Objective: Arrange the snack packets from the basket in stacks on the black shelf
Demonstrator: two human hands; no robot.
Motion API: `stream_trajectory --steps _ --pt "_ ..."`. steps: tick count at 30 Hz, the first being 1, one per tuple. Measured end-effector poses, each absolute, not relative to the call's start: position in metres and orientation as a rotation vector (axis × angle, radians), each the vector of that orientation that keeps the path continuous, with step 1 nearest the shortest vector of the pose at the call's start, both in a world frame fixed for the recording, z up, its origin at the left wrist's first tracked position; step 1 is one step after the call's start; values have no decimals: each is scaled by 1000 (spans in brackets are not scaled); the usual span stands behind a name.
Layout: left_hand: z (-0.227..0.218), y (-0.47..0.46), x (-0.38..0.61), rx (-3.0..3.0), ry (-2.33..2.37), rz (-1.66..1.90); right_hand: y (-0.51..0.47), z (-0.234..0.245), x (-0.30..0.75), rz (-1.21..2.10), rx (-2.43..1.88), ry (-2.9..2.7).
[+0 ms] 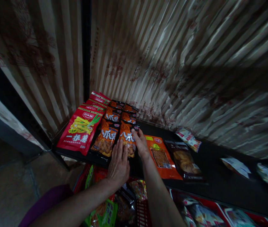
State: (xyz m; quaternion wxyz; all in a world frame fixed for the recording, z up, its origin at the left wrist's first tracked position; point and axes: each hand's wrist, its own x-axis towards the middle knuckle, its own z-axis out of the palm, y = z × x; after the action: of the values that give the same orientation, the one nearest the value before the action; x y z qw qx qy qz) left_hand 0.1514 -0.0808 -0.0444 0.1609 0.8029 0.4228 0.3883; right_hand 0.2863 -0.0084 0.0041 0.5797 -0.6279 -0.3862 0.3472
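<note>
My left hand (119,164) lies flat with fingers stretched out over the near edge of the orange snack packets (107,137), which sit in two rows on a dark shelf (219,186). My right hand (140,143) rests on the right side of the near packet of the right row (127,136), fingers extended along its edge. Neither hand grips anything. More orange packets (121,113) lie behind these, toward the wall.
Red snack bags (83,127) lie left of the orange rows. Right of my hands lie an orange flat packet (161,156), a dark packet (186,162) and scattered small packets (188,137). A striped wall backs the shelf. A lower shelf with goods (124,205) is below.
</note>
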Motion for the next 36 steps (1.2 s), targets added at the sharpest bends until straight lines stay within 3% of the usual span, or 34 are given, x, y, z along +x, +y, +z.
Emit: stream_trajectory --steps 11,23,36 --pt "-41 -81 151 2296 1227 1078 -10 -11 285 764 -1477 -879" --pt "-40 -81 152 2350 1290 1039 -11 -23 279 469 -1733 -1004" --pt "-39 -81 149 2347 1177 1183 -22 -8 271 435 -1795 -997"
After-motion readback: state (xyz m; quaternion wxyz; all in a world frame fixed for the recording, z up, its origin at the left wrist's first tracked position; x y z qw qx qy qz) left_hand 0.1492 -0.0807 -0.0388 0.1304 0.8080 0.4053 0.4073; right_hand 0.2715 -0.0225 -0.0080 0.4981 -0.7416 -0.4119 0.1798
